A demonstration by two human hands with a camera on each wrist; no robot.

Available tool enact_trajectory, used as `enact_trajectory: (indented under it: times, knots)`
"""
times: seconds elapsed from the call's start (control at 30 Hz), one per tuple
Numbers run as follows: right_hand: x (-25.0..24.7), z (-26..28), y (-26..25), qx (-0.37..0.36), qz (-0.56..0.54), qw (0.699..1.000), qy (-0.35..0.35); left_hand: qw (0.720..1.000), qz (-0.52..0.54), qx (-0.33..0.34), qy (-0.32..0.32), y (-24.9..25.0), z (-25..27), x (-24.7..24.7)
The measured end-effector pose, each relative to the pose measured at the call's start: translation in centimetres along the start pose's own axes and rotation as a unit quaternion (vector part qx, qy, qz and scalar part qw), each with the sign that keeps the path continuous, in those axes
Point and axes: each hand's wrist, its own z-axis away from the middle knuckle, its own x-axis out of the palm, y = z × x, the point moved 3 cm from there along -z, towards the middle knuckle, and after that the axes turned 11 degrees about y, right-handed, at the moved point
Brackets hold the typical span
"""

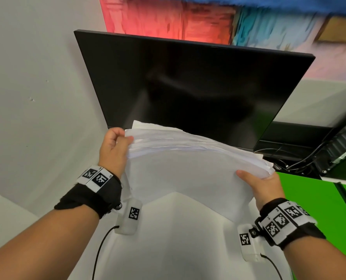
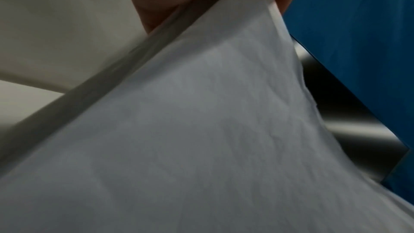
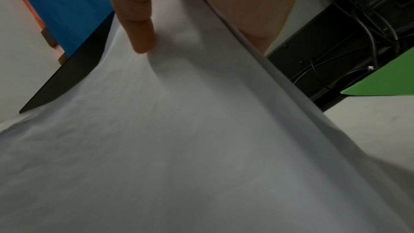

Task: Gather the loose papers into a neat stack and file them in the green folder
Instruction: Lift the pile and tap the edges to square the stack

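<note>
Paper stack (image 1: 188,168) held off the surface, long axis 10-to-4. Left hand (image 1: 113,148) pinches the 10 end, right hand (image 1: 263,188) grips the 4 end. Green folder (image 1: 313,209) lies at 3, nearer the right hand.

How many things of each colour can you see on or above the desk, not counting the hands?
White: 1, the paper stack held by left hand and right hand.
Black: 2, the monitor and the computer case.
Green: 1, the green folder.
Total: 4.
</note>
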Motion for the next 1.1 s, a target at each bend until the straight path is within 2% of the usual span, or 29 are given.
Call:
enact_trajectory:
  times: [0.13, 0.33, 0.5, 0.67, 0.77, 0.83, 0.97, 1.03, 1.1]
  knots:
    - [-0.2, -0.5, 0.2, 0.009, 0.002, 1.000, -0.019, 0.998, -0.002, 0.050, -0.045, 0.8, 0.0, 0.5]
    - [-0.6, -0.2, -0.5, 0.006, -0.007, 0.997, -0.079, 0.993, -0.072, 0.089, -0.032, 1.5, -0.8, 1.0]
    - [-0.7, -0.2, -0.7, 0.010, -0.026, 0.992, -0.121, 0.996, -0.079, 0.030, -0.018, 1.1, -1.6, 1.3]
    - [-0.5, -0.4, 0.5, 0.033, -0.022, 0.993, -0.113, 0.997, -0.044, -0.063, 0.019, 0.1, -2.4, 0.4]
    - [0.3, -0.3, 1.3, 0.048, -0.030, 0.995, -0.087, 0.996, -0.048, -0.075, 0.015, -0.1, -2.7, 0.2]
    - [0.9, -0.1, 1.4, 0.055, -0.043, 0.996, -0.056, 0.996, -0.028, -0.084, -0.033, -0.4, -2.6, 0.2]
    - [0.7, -0.2, 1.2, 0.079, -0.059, 0.995, -0.023, 0.977, -0.028, -0.008, -0.210, -2.9, -2.2, -0.6]
    - [0.4, -0.1, 0.7, 0.065, -0.053, 0.996, -0.031, 0.963, -0.074, -0.012, -0.258, -4.7, -1.6, -1.5]
    - [0.0, 0.2, 0.0, 0.045, -0.047, 0.997, -0.033, 0.955, -0.129, 0.014, -0.266, -5.5, -1.3, -2.3]
